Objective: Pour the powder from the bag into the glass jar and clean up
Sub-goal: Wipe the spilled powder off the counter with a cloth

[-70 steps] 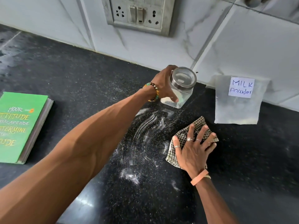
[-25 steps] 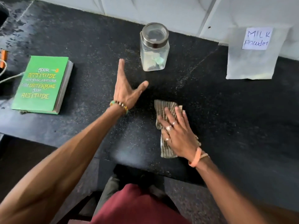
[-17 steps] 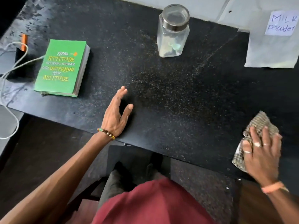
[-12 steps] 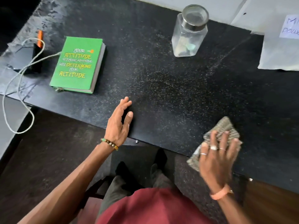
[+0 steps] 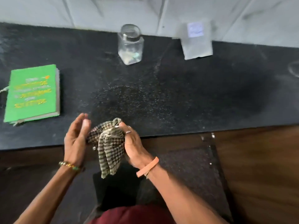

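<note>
Front edge of the black speckled stone countertop (image 5: 178, 94) runs left to right just behind both hands, which are off the counter, over the dark floor. Right hand (image 5: 133, 146) grips the bunched top of a checked brown-and-cream cloth (image 5: 110, 147), thumb and fingers curled round it; the loose end hangs down between the wrists. Left hand (image 5: 75, 139) is held flat, fingers straight and together, palm turned toward the cloth and touching its left side; fingertips blurred. The middle of the counter between the hands and the back wall is open, with only a faint pale dusting on the stone. The square clear glass jar (image 5: 130, 44) stands upright at the back, near the wall, with a little pale content at the bottom; its top is blurred, so I cannot tell how the lid sits. The pale flat bag with a white label (image 5: 196, 40) leans against the wall to the jar's right, apart from it; label unreadable. A green hardcover book with yellow lettering (image 5: 33, 94) lies flat at the left, well apart from the jar, with a pale cord (image 5: 3, 90) just beside it at the frame edge. A blurred glass rim (image 5: 294, 71) shows at the far right. White marbled wall tiles (image 5: 161, 12) behind; brown wooden cabinet front (image 5: 258, 167) below the counter on the right.
</note>
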